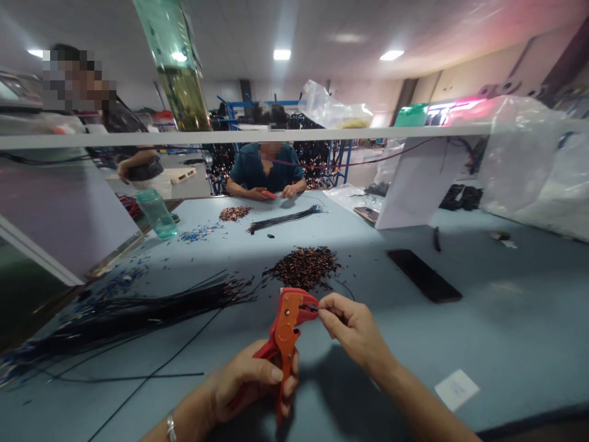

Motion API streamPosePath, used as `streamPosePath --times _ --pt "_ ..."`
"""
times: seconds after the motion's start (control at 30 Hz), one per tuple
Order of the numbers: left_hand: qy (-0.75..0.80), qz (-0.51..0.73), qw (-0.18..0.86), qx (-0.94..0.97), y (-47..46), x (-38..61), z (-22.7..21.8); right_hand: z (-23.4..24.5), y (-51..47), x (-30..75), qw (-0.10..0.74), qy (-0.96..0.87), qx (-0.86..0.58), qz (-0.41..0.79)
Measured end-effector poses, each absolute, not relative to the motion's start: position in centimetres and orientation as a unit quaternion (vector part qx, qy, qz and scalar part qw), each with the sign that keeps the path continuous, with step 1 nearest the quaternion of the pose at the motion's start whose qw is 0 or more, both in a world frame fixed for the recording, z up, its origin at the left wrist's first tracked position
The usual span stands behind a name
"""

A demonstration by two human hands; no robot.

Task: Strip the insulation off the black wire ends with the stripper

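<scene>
My left hand [257, 377] is wrapped around the handles of a red and orange wire stripper [288, 316], held upright over the table. At the stripper's jaws, the thumb and forefinger of my right hand [352, 325] pinch a thin dark wire [314, 308], mostly hidden by the fingers. Just behind the tool lies a heap of small dark and copper-coloured scraps [304, 267]. A long bundle of black wires [161, 316] stretches across the left of the table, with a few loose strands in front of it.
A black phone [423, 275] and a white paper square [457, 390] lie to the right. A shelf [285, 138] crosses above the table, bearing a bottle of liquid [179, 80]. Opposite sits a co-worker [267, 169] behind more wires [285, 220]. A greenish bottle [156, 213] stands back left.
</scene>
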State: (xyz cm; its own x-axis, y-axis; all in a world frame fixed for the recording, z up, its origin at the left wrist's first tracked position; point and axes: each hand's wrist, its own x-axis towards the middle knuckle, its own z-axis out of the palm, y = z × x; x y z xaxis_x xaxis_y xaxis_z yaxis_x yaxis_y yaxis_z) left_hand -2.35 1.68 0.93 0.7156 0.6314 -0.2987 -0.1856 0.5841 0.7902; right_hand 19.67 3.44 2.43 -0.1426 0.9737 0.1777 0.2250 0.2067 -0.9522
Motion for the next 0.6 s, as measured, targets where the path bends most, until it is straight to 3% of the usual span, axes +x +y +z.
streamPosePath --times 0.6 --pt "0.318 0.235 0.822 0.411 1.54 -2.19 1.06 2.45 3.72 19.97 0.433 -0.662 -0.474 0.387"
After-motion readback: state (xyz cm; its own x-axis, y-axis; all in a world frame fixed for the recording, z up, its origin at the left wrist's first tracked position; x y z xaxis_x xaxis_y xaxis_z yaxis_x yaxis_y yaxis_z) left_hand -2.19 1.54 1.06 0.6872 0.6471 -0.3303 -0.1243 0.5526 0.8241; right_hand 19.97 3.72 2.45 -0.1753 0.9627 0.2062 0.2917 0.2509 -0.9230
